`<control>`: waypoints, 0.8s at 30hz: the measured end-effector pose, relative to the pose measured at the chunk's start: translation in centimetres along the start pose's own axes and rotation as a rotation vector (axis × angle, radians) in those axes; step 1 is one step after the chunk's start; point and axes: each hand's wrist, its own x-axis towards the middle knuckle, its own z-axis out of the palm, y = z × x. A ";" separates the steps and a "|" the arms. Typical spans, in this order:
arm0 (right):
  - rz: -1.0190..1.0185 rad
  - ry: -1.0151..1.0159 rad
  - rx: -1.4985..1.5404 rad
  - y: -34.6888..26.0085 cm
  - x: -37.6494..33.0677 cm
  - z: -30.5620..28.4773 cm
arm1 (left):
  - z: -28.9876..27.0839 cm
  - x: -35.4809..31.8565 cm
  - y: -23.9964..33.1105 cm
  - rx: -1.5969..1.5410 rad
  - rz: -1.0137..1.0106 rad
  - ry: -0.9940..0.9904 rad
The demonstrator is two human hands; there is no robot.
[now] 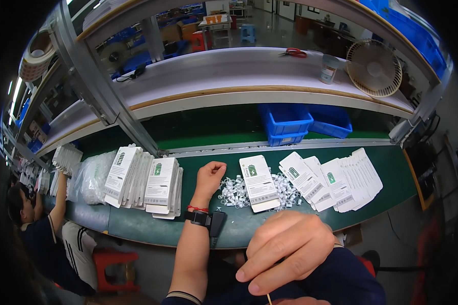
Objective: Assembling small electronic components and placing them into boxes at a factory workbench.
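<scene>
The left hand [210, 175] rests as a loose fist, gripping nothing visible, on the green tabletop [392, 168] just beside a heap of small white plastic clips [233, 194], with a flat white carton [258, 182] lying on that heap midway along the tabletop's near edge. The right hand [285, 251] hangs below that edge, its fingers pinched on something thin. The clips look light, hard and apt to scatter, so pinching one at a time should suit; the carton looks thin and bendable, best lifted by its long edges.

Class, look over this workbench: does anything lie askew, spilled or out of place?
Small white plastic parts lie in a loose heap, partly under a flat carton. The cartons on the right are fanned out unevenly, unlike the neater stacks.
</scene>
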 end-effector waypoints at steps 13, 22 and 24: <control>0.208 0.152 -0.280 -4.7 -3.4 1.0 | -0.7 -0.1 -0.3 0.025 0.029 -0.007; 1.317 0.625 -0.905 -14.3 -15.7 -2.1 | -1.9 -0.3 0.1 0.144 0.097 -0.092; 1.451 0.838 -0.955 -18.1 -20.8 -4.1 | -1.2 -0.3 0.9 0.178 0.072 -0.168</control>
